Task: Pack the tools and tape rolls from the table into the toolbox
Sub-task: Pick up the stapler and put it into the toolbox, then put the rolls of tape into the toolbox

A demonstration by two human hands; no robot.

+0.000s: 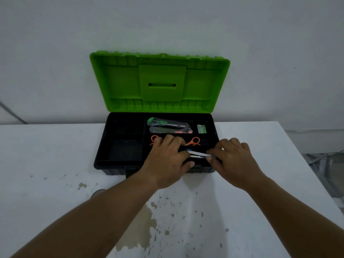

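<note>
The black toolbox (119, 165) stands open on the white table, its green lid (160, 81) leaning back against the wall. Two utility knives (167, 125) lie in a rear tray compartment, with a small green-and-white pack (201, 129) to their right. Orange scissor handles (194, 141) show in the compartment in front. My left hand (167, 161) and my right hand (232, 161) together hold a thin white and dark tool (200, 155) over the front right compartment. Most of that tool is hidden by my fingers.
The left compartments of the tray (124, 148) look dark with nothing visible in them. The table (55, 174) has brown stains near its front middle. Its right edge drops off beside a metal frame (327, 164). A wall rises right behind the lid.
</note>
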